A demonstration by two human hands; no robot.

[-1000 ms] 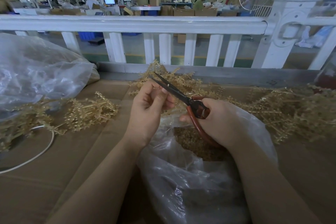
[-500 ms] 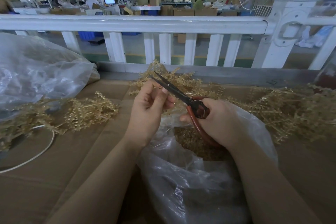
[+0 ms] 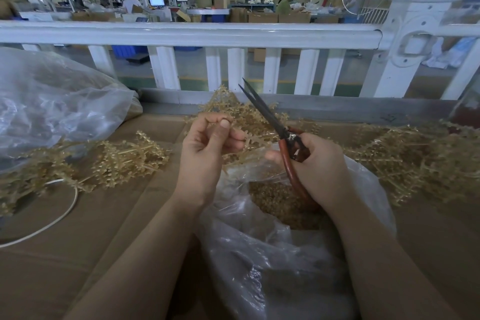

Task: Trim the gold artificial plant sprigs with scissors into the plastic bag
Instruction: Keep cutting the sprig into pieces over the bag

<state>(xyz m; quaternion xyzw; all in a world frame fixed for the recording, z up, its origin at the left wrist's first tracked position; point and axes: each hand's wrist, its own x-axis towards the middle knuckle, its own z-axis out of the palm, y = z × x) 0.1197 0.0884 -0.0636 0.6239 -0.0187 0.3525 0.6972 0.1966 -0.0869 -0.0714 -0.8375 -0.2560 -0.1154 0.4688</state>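
Note:
My left hand (image 3: 205, 153) pinches a thin gold sprig (image 3: 253, 141) between thumb and fingers, and its short stem sticks out to the right over the bag. My right hand (image 3: 319, 163) grips red-handled scissors (image 3: 283, 135). Their dark blades are nearly closed and point up and left, away from the sprig. Below both hands a clear plastic bag (image 3: 259, 254) lies open with gold trimmed bits (image 3: 280, 202) inside.
Gold sprig piles lie on the brown cardboard: one at the left (image 3: 117, 161), one behind the hands (image 3: 233, 109), a big one at the right (image 3: 415, 158). A bulging clear bag (image 3: 52, 101) sits far left, beside a white cord (image 3: 52, 223). A white fence (image 3: 197, 34) runs behind.
The scissors have swung away from my left hand's fingers, and the blades now point higher and further right. My left hand stays in place with the sprig.

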